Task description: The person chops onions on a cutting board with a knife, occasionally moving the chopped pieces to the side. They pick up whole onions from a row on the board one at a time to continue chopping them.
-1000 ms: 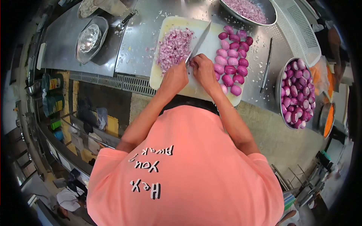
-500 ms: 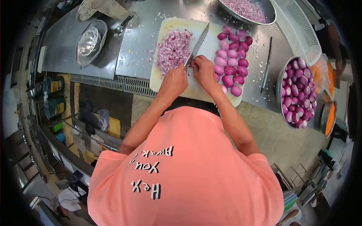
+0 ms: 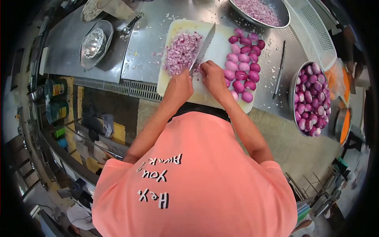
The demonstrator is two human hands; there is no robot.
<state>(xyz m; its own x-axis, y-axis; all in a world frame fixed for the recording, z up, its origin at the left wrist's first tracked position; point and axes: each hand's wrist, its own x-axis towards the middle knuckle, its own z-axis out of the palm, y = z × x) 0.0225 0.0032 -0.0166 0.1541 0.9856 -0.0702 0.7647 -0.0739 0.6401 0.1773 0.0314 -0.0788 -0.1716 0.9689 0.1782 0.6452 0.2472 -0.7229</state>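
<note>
My left hand (image 3: 179,87) is closed around the handle of a kitchen knife (image 3: 205,45), whose broad blade points away from me over a white cutting board (image 3: 173,94). Close to the blade's right side, my right hand (image 3: 214,79) has its fingers curled on a red onion piece, mostly hidden under the fingertips. A heap of chopped red onion (image 3: 182,51) lies on the board, left of the blade. Rows of peeled red onions (image 3: 243,66) cover the board's right side. One of them, in the middle, shows cut lines.
A long thin dark tool (image 3: 279,70) lies right of the board. Beyond it stands a bowl of peeled onions (image 3: 312,98). Chopped onion fills a bowl (image 3: 258,12) at the back, beside a white plastic basket (image 3: 312,29). Metal bowls (image 3: 93,44) sit at the left.
The knife has tilted so that more of its blade face shows, and its tip has shifted slightly left. Both hands have moved a little toward me.
</note>
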